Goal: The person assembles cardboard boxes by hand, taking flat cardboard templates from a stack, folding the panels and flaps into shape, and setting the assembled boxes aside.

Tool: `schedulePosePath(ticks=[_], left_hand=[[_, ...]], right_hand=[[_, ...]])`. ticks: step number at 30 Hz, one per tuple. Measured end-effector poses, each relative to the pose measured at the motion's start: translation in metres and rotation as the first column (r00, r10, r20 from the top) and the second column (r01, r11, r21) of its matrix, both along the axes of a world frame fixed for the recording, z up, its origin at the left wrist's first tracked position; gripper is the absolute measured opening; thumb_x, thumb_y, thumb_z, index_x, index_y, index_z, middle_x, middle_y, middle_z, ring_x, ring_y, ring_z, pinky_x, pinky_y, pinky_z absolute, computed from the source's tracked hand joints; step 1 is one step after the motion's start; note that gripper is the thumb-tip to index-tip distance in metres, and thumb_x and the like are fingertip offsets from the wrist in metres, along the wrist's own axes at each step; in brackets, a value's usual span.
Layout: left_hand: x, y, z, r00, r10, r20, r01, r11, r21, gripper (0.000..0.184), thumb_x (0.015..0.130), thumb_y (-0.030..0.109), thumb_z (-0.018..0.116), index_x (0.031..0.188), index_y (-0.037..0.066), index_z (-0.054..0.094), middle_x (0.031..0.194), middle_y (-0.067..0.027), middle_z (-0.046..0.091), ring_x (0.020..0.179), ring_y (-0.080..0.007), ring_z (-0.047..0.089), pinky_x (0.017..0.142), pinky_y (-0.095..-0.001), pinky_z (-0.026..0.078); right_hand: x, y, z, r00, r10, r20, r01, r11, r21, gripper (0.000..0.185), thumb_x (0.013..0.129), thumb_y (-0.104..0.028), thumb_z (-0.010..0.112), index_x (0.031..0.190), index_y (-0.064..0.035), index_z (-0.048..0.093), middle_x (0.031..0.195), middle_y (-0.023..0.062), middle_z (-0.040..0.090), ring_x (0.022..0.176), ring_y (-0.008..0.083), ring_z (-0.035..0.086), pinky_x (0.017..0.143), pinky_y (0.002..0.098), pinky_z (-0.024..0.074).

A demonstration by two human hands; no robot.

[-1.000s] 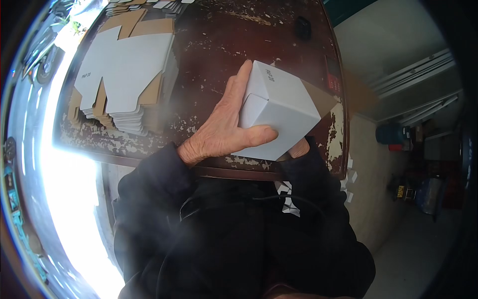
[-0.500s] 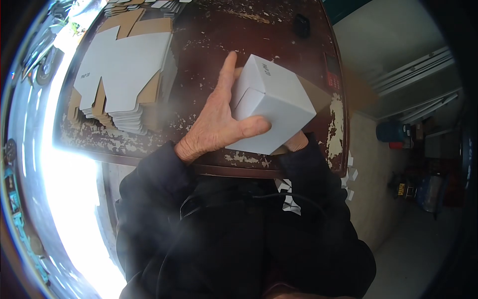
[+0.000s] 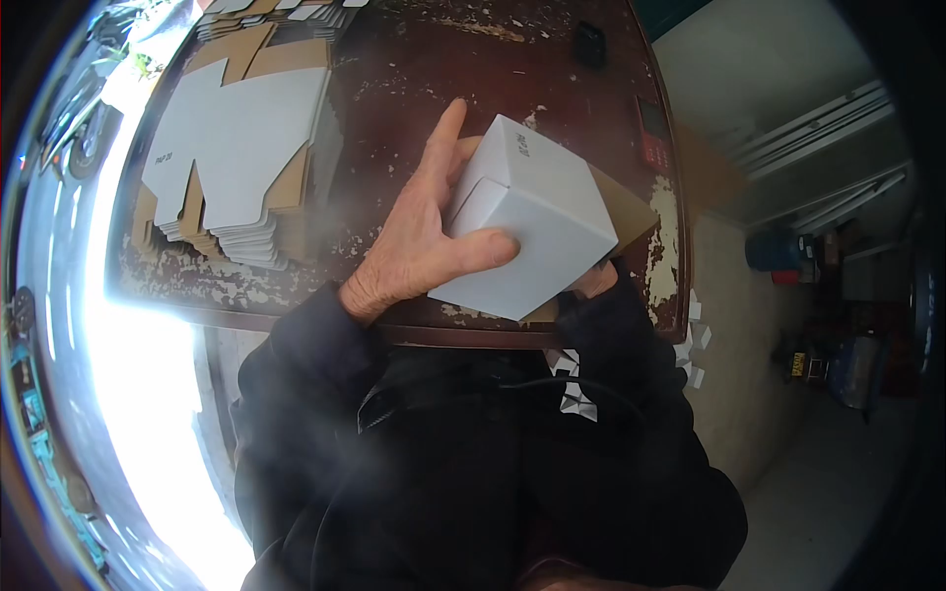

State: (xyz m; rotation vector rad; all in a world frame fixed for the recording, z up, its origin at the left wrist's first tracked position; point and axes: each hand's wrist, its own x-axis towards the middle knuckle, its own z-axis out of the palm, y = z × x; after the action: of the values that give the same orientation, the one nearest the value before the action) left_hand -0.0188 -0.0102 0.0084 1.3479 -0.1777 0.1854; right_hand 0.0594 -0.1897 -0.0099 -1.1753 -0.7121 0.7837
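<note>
A white carton with small printed letters on one face is tilted above the front of the dark red table. My left hand lies along its left side, thumb over the near face and index finger stretched out past the top edge. At the carton's lower right is my right hand; its fingers are hidden behind the box. A brown inner flap sticks out on the carton's right.
Flat white and brown cartons are stacked at the table's left, with more behind. A black object and a red device lie at the right. White folded pieces are below the table's right edge.
The carton has shifted slightly left and turned a little in my hands. My left index finger has lifted away from its top edge.
</note>
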Motion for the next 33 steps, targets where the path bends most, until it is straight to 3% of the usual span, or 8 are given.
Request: schedulePosePath(ticks=[1,5,6,10,15,21,25,33], left_hand=[[0.0,0.0,0.0,1.0,-0.004,0.0,0.004,1.0,0.002,0.12,0.066,0.058,0.071,0.153,0.005,0.009,0.142,-0.0254,0.037,0.127,-0.0396,0.041,0.105,-0.0495,0.033],[0.0,0.005,0.005,0.999,-0.031,-0.025,0.031,0.999,0.029,0.114,0.07,0.039,0.075,0.152,0.0,0.006,0.141,-0.0269,0.036,0.127,-0.0397,0.042,0.106,-0.0489,0.034],[0.001,0.006,0.007,0.999,-0.03,-0.021,0.031,0.999,0.034,0.114,0.07,0.039,0.075,0.152,0.0,0.006,0.141,-0.0269,0.036,0.127,-0.0397,0.042,0.106,-0.0489,0.034],[0.0,0.005,0.015,0.999,-0.012,-0.053,0.008,0.997,-0.081,0.11,0.072,0.039,0.073,0.152,0.001,0.007,0.14,-0.0257,0.037,0.127,-0.0396,0.042,0.106,-0.0495,0.033],[-0.002,0.005,0.014,0.997,-0.048,-0.065,0.048,0.999,0.006,0.107,0.073,0.041,0.071,0.152,0.002,0.01,0.146,-0.0261,0.032,0.132,-0.0406,0.037,0.108,-0.05,0.03],[-0.002,0.009,0.011,0.995,-0.057,-0.077,0.069,0.986,0.154,0.103,0.075,0.044,0.068,0.152,0.002,0.013,0.152,-0.0259,0.024,0.138,-0.0409,0.029,0.111,-0.0494,0.027],[-0.003,0.01,0.015,0.995,-0.099,-0.035,0.102,0.988,0.116,0.097,0.079,0.045,0.063,0.152,0.003,0.014,0.155,-0.0246,0.018,0.142,-0.039,0.022,0.113,-0.0477,0.024],[-0.001,0.004,0.01,0.992,-0.082,-0.093,0.076,0.995,-0.059,0.082,0.087,0.042,0.058,0.15,0.002,0.023,0.151,-0.0234,0.029,0.136,-0.0352,0.032,0.111,-0.0455,0.027]], right_hand=[[-0.001,-0.001,0.0,1.0,-0.004,0.0,0.004,1.0,0.002,0.085,0.079,-0.029,0.078,0.148,-0.0164,0.029,0.146,0.0149,0.042,0.128,0.0331,0.048,0.101,0.0546,0.0459],[-0.007,0.002,0.001,0.931,-0.051,-0.362,0.037,0.998,-0.046,0.083,0.079,-0.025,0.079,0.147,-0.0162,0.031,0.143,0.0151,0.045,0.125,0.032,0.051,0.101,0.0523,0.0474],[-0.008,0.005,0.004,0.932,-0.049,-0.358,0.037,0.998,-0.041,0.083,0.079,-0.025,0.079,0.147,-0.0162,0.031,0.143,0.0151,0.045,0.125,0.032,0.051,0.101,0.0523,0.0474],[-0.02,0.012,0.024,0.681,-0.253,-0.687,0.253,0.962,-0.104,0.075,0.079,-0.018,0.079,0.142,-0.0133,0.039,0.136,0.0147,0.052,0.12,0.0295,0.055,0.099,0.0491,0.05],[-0.002,-0.006,0.007,0.887,-0.149,-0.438,0.101,0.986,-0.132,0.07,0.081,-0.016,0.076,0.141,-0.0107,0.04,0.135,0.0138,0.053,0.116,0.0272,0.058,0.1,0.0469,0.0496],[-0.002,-0.006,-0.009,0.78,0.016,-0.626,0.085,0.988,0.131,0.067,0.082,-0.014,0.075,0.14,-0.0081,0.041,0.133,0.0142,0.055,0.114,0.0253,0.059,0.098,0.0431,0.0505],[-0.013,0.003,0.009,0.792,-0.33,-0.514,0.305,0.943,-0.136,0.066,0.091,-0.035,0.063,0.144,-0.0057,0.035,0.137,0.0198,0.052,0.123,0.0342,0.054,0.105,0.0453,0.0437],[0.007,-0.003,-0.001,0.897,-0.298,-0.326,0.252,0.951,-0.176,0.059,0.087,-0.033,0.068,0.135,-0.0054,0.048,0.124,0.0165,0.061,0.108,0.0254,0.062,0.092,0.0367,0.0516]])
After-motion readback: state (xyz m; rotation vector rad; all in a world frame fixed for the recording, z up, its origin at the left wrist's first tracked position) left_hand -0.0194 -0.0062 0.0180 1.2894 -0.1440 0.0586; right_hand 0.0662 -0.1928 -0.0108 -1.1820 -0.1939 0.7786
